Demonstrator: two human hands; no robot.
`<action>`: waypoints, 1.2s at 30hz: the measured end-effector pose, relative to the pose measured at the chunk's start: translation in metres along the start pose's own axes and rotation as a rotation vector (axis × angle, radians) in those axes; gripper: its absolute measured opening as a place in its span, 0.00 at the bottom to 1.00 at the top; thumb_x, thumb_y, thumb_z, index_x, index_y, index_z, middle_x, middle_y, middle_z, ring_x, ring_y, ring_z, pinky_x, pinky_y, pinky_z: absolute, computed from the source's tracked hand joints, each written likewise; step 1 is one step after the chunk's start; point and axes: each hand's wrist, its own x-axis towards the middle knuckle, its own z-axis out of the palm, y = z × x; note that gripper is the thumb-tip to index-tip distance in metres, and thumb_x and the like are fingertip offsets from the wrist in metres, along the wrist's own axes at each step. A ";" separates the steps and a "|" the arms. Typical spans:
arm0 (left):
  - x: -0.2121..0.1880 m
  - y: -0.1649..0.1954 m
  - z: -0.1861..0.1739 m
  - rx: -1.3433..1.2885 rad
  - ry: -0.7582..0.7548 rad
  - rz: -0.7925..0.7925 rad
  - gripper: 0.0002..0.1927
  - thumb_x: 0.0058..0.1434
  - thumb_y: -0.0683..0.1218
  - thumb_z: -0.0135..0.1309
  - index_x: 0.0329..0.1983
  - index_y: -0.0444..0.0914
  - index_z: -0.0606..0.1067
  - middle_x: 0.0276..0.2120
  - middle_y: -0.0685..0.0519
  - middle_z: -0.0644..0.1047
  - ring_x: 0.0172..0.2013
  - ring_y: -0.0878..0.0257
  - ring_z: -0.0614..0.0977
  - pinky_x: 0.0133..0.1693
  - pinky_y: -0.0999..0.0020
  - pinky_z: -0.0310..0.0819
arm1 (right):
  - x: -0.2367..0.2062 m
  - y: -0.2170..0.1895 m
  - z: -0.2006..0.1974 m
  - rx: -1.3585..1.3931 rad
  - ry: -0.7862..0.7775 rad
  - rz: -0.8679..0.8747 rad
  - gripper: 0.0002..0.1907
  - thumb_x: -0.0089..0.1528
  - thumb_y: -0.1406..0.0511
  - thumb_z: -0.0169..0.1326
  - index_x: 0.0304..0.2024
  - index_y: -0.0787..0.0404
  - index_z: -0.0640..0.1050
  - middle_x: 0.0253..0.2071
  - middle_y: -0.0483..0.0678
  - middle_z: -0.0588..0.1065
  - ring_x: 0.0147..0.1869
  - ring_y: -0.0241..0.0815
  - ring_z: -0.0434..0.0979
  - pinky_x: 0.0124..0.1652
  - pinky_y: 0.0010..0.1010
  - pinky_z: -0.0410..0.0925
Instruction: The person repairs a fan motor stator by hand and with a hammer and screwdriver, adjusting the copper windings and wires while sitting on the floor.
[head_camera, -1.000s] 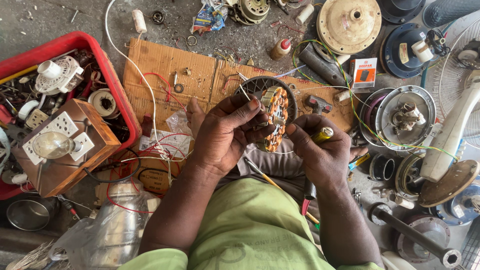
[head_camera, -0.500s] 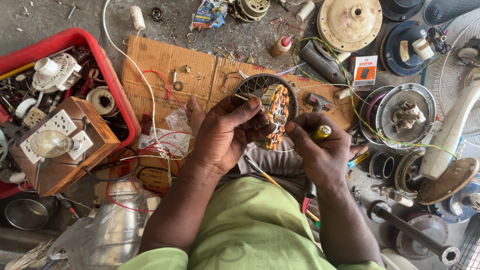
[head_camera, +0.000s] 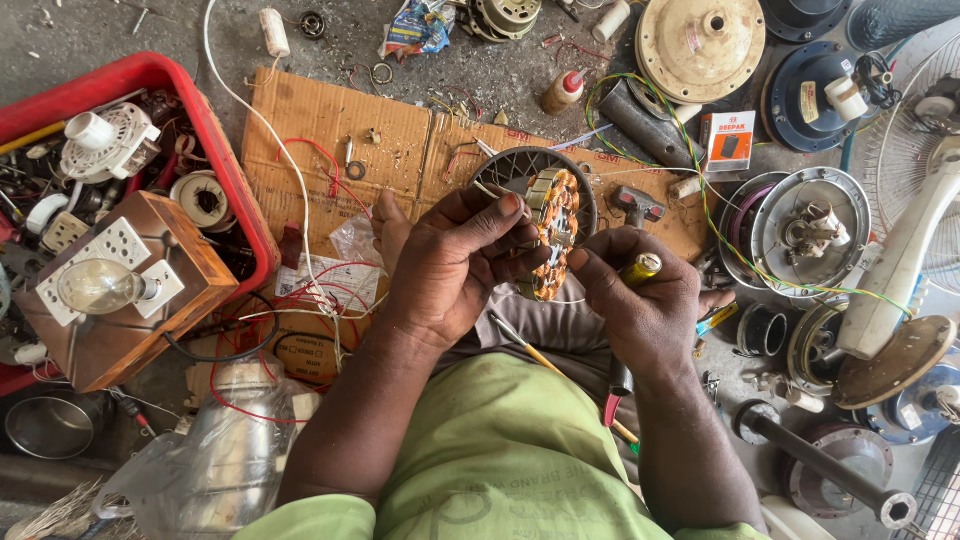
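My left hand grips a round fan stator with copper-orange windings, fingers curled over its left edge and thumb on its face. My right hand is closed around a yellow-handled tool, and its fingertips touch the stator's right side. Both hands hold the stator upright above my lap. Behind the stator lies a dark ribbed ring on a cardboard sheet. I cannot see the tip of the tool.
A red crate of parts sits at the left, with a wooden switch board and bulb beside it. Fan motors, covers and a white fan stand crowd the right. Loose red wires and a small orange box lie on the floor.
Both hands stay on the stator with only slight finger shifts on its face. The tool remains in my right hand.
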 end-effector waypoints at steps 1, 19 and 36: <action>0.000 -0.001 -0.001 -0.005 0.011 -0.013 0.04 0.64 0.42 0.61 0.40 0.38 0.78 0.33 0.52 0.81 0.36 0.60 0.84 0.42 0.57 0.84 | -0.001 -0.001 0.000 -0.010 0.006 0.019 0.06 0.64 0.70 0.63 0.40 0.66 0.80 0.29 0.39 0.75 0.29 0.25 0.68 0.29 0.18 0.62; -0.005 -0.007 0.008 -0.065 -0.100 0.023 0.03 0.66 0.40 0.59 0.42 0.36 0.79 0.35 0.50 0.82 0.39 0.58 0.85 0.48 0.55 0.83 | -0.014 -0.006 -0.007 0.506 -0.140 -0.058 0.05 0.68 0.74 0.56 0.46 0.70 0.75 0.48 0.54 0.74 0.32 0.33 0.69 0.29 0.22 0.63; -0.020 -0.008 0.024 -0.051 -0.131 -0.004 0.04 0.67 0.42 0.59 0.41 0.36 0.79 0.36 0.49 0.81 0.41 0.57 0.84 0.49 0.57 0.81 | -0.017 -0.011 -0.001 0.466 -0.204 -0.001 0.05 0.68 0.72 0.58 0.42 0.72 0.76 0.29 0.45 0.71 0.28 0.31 0.64 0.28 0.23 0.59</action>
